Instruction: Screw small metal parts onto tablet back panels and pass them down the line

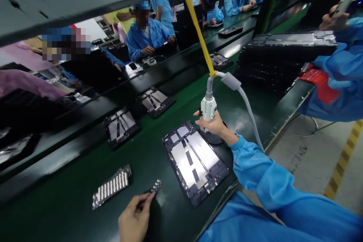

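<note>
1. Left hand (134, 213) pinches a small strip (156, 185); right hand (214, 124) wraps an upright white tool (208, 107)!
2. Tablet (195, 162) beside the near edge, long axis running towards it.
3. Dark green table (68, 181), blue-clad people (153, 37) beyond.

From one head-worn camera I look forward and down, fairly close, at bare left fingers (147, 203) and bare right fingers (209, 124) over the glossy dark-green bench (65, 181); the dim upper right I can hardly read.
</note>
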